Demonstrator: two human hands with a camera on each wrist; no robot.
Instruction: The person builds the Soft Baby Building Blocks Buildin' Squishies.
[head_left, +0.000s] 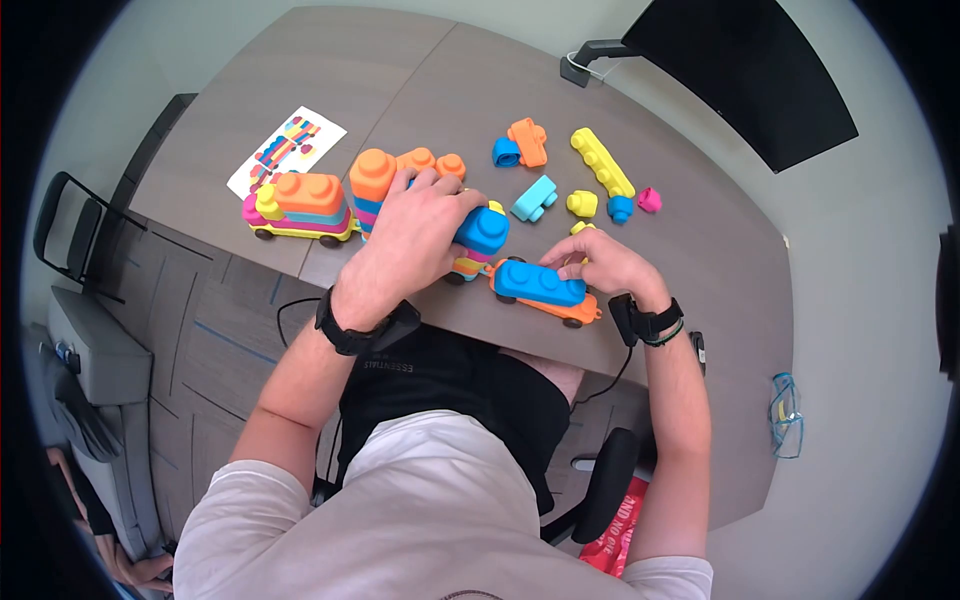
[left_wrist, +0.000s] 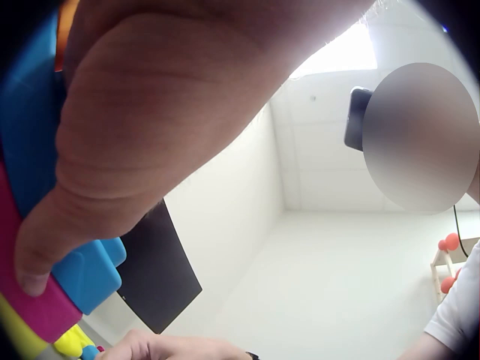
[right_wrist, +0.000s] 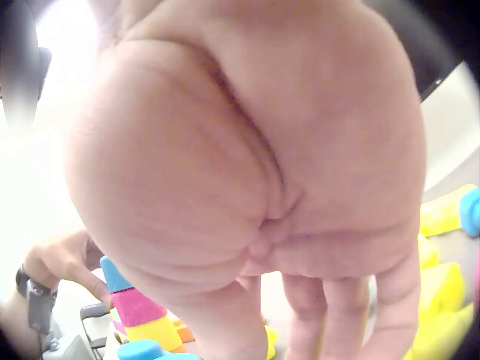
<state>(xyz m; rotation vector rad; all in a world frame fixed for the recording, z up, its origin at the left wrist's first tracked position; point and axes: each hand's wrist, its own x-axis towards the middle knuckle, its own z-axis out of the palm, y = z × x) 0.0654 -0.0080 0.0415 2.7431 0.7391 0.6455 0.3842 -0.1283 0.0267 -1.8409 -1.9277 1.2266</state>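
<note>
My left hand (head_left: pixel 418 225) grips a stack of toy building blocks on the middle wagon, its fingers over the top. In the left wrist view the thumb lies against a pink block (left_wrist: pixel 52 311) under a blue one (left_wrist: pixel 30 127). An orange wheeled base (head_left: pixel 552 309) stands to the right, carrying a long blue block (head_left: pixel 535 284). My right hand (head_left: pixel 615 268) holds this blue block by its far right side, thumb and fingertips at its edge; the fingertips are partly hidden. To the left is a yellow-and-pink engine (head_left: pixel 290 230) with orange blocks on top.
Loose blocks lie beyond the hands: a long yellow block (head_left: pixel 600 160), a teal block (head_left: pixel 535 199), an orange block (head_left: pixel 527 142) and a pink one (head_left: pixel 650 199). A picture sheet (head_left: pixel 300 150) lies at far left. A monitor (head_left: pixel 745 70) overhangs the back right.
</note>
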